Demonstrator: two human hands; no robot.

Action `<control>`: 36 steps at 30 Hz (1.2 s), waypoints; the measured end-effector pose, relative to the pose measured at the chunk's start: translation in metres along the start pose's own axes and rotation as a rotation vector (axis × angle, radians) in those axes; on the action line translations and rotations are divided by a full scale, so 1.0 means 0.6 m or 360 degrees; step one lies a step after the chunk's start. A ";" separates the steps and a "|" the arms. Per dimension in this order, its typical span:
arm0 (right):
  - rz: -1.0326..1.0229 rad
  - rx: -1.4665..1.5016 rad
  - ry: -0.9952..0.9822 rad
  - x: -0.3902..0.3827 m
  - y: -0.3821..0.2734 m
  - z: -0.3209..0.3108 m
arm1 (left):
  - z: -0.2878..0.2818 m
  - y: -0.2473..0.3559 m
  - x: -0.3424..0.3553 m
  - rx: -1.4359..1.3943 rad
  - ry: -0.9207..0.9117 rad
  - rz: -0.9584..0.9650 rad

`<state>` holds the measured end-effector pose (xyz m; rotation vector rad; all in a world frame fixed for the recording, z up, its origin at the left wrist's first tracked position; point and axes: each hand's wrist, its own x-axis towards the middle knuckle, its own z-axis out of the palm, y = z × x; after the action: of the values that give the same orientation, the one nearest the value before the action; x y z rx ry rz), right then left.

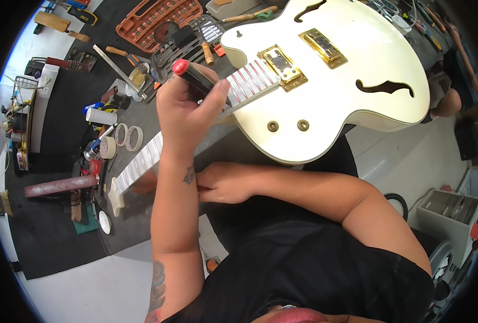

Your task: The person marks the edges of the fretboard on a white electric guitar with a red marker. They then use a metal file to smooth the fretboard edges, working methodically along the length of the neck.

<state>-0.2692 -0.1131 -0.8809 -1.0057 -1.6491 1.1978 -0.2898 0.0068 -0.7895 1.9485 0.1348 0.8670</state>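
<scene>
- Left hand (pixel 188 107): grip closed around a black, red-ended marker (pixel 197 77) over a glossy cream electric guitar (pixel 325 99).
- Right hand (pixel 225 183): partly hidden behind left forearm (pixel 175 215); grip cannot be told.

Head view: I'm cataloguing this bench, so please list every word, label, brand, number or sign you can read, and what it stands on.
No text reads clearly enough to quote.
Black marker in the left hand: any print is blurred or covered.
White guitar: no legible lettering on its body.
Tape rolls, white container: any print is too small.
Yellow-and-black handle: too small.
</scene>
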 end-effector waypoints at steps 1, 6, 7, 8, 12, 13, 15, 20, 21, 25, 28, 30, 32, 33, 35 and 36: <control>0.0002 -0.0020 -0.0001 0.000 -0.001 -0.001 | -0.001 -0.004 0.004 0.0038 0.0001 0.0080; -0.0012 -0.0016 0.0034 -0.003 -0.001 0.002 | -0.003 0.001 0.000 0.0067 -0.0113 0.0129; -0.0019 -0.0007 0.0042 -0.004 0.001 0.003 | -0.004 0.002 -0.002 0.0082 -0.0161 0.0105; -0.0028 -0.0001 0.0048 -0.003 0.003 0.004 | -0.004 0.000 -0.002 0.0096 -0.0154 0.0130; 0.0022 -0.0045 0.0020 -0.001 0.003 0.003 | -0.001 0.000 0.002 0.0281 -0.0061 0.0112; -0.0015 -0.0031 0.0039 0.000 0.005 0.004 | 0.000 0.002 0.003 0.0360 -0.0021 0.0078; -0.0085 -0.0002 0.0075 -0.001 0.010 0.007 | 0.000 -0.002 0.005 0.0331 -0.0007 0.0078; -0.0015 -0.0042 0.0037 -0.003 -0.002 0.001 | -0.001 -0.004 0.000 0.0190 -0.0071 0.0192; -0.0015 -0.0045 0.0037 -0.003 -0.003 0.001 | 0.004 -0.004 0.002 0.0184 -0.0027 0.0215; -0.0032 -0.0032 0.0030 -0.002 0.003 0.002 | 0.001 0.002 0.003 0.0358 -0.0004 0.0049; -0.0040 -0.0015 0.0038 -0.004 0.001 0.002 | 0.004 0.000 0.010 0.0410 0.0158 -0.0102; -0.0052 0.0009 0.0043 -0.002 0.004 0.003 | 0.009 -0.007 0.021 0.0414 0.0268 -0.0039; -0.0005 0.0006 0.0040 -0.001 0.007 0.003 | 0.012 -0.010 0.027 0.0458 0.0338 -0.0036; 0.0018 0.0005 0.0037 0.000 0.008 0.004 | 0.012 -0.009 0.029 0.0500 0.0352 -0.0063; 0.0016 0.0016 0.0059 0.001 0.007 0.003 | 0.012 -0.008 0.033 0.0535 0.0400 -0.0118; 0.0015 0.0021 0.0068 0.001 0.006 0.003 | 0.012 -0.008 0.035 0.0527 0.0432 -0.0145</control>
<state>-0.2707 -0.1124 -0.8845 -1.0251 -1.6031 1.1837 -0.2685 0.0131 -0.7844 2.0976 0.5536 1.0995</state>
